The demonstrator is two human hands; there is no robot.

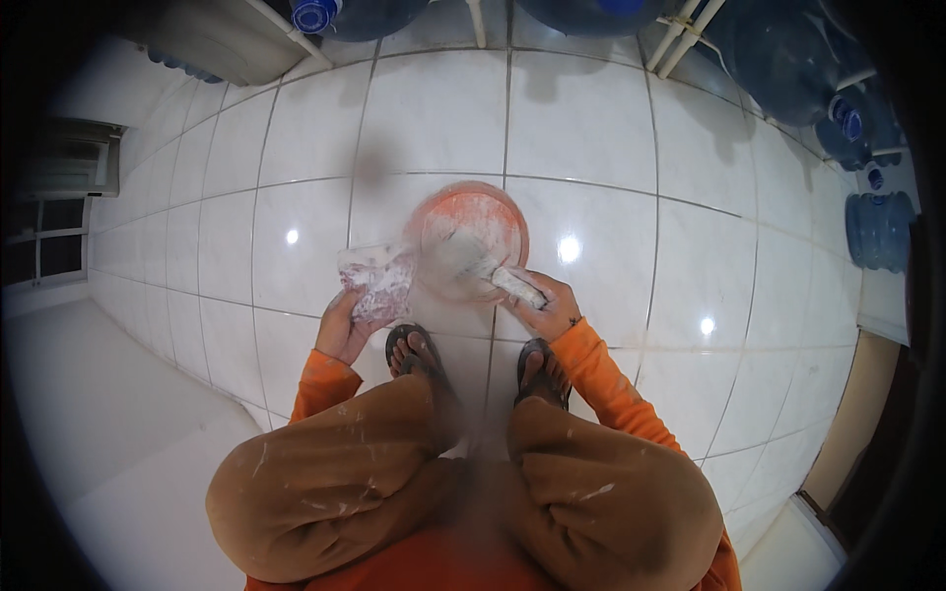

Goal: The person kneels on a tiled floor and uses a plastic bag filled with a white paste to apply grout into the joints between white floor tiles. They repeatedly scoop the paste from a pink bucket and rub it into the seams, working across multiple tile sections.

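Observation:
An orange-red round tub (517,219), smeared with white inside, stands on the floor in front of my feet. My right hand (549,303) grips the white-coated handle of a trowel (514,287). Its greyish blade reaches over the tub, but a hazy patch blurs its edge. On the tub's left side, my left hand (341,330) holds a flat, pinkish rectangular piece (382,281) streaked with white. What that piece is made of I cannot tell. My left fingers lie partly behind it.
White tiles (581,108) cover the floor. Large blue water bottles (778,59) sit on a pale rack (687,37) at the far side and right. My sandalled feet (414,352) are just below the tub. At the left edge is a dark-paned window (61,236).

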